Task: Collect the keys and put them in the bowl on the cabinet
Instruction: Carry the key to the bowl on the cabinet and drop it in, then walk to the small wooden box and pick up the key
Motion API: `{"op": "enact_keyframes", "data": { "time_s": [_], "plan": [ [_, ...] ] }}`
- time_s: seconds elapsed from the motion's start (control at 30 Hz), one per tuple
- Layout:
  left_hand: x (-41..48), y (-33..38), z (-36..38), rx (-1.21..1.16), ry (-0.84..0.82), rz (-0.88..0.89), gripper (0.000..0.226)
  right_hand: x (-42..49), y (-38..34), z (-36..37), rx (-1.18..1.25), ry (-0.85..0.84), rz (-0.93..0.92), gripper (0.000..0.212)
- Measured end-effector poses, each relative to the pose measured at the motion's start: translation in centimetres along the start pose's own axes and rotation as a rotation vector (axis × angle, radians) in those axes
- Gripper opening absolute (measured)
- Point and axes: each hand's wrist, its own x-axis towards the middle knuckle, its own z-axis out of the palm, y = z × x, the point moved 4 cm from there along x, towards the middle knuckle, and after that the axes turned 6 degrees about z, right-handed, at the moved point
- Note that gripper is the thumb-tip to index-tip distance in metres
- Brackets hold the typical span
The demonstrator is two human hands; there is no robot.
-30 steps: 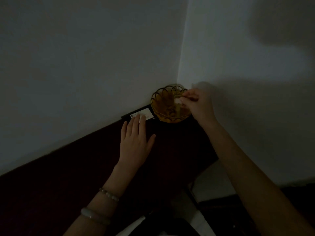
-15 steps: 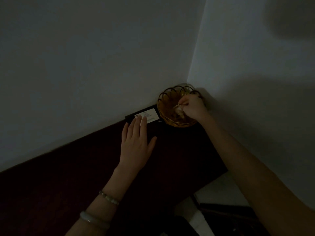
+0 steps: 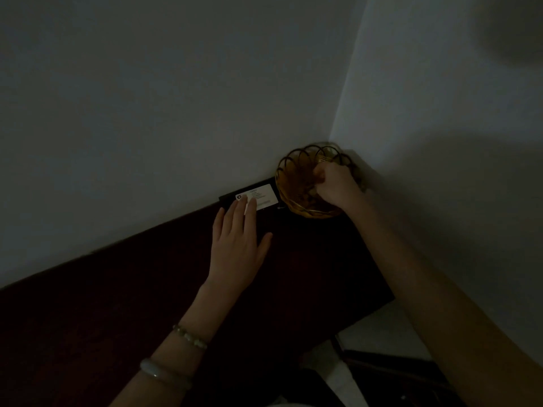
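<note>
A golden wire bowl (image 3: 289, 165) stands on the dark cabinet top (image 3: 311, 274), in the corner where two walls meet. My right hand (image 3: 335, 186) is lowered into the bowl from the right, fingers curled closed. The keys are hidden under those fingers in the dim light. My left hand (image 3: 238, 242) lies flat on the cabinet to the left of the bowl, fingers spread and holding nothing. Its fingertips touch a flat black box.
The flat black box with a white label (image 3: 263, 195) lies against the wall just left of the bowl. The cabinet's right edge drops to a pale floor (image 3: 382, 327). Walls close in behind and to the right. The room is very dark.
My right hand has sunk from the bowl's rim down into the bowl, and the pale thing it pinched is no longer visible. The left hand has stayed put.
</note>
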Motion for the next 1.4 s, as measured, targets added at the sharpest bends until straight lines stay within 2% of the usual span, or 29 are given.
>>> {"op": "enact_keyframes", "data": {
  "time_s": [0.17,0.4,0.57,0.8,1.07,1.4],
  "plan": [
    [-0.3,0.2,-0.4,-0.003,0.003,-0.008,0.065,-5.9,-0.9,-1.3,0.079,0.179,-0.144,0.038],
    [-2.0,0.2,-1.6,0.041,0.002,-0.020,0.072,-14.2,-2.4,0.3,-0.111,0.181,-0.294,0.054],
    [-4.1,0.0,-3.2,0.042,0.012,0.007,0.074,-17.9,-3.1,2.7,-0.219,0.134,-0.290,0.061],
    [-8.2,-1.2,-4.7,0.052,-0.007,-0.014,0.073,-21.0,-4.6,4.2,-0.269,0.166,-0.321,0.063],
    [-13.8,-2.8,-6.3,0.089,0.039,-0.176,0.071,-23.8,-7.3,6.7,-0.269,0.061,-0.477,0.064],
    [-24.1,0.4,-7.6,0.103,0.091,-0.519,0.069,-30.6,-7.4,9.4,-0.258,-0.081,-0.793,0.065]
  ]
}}
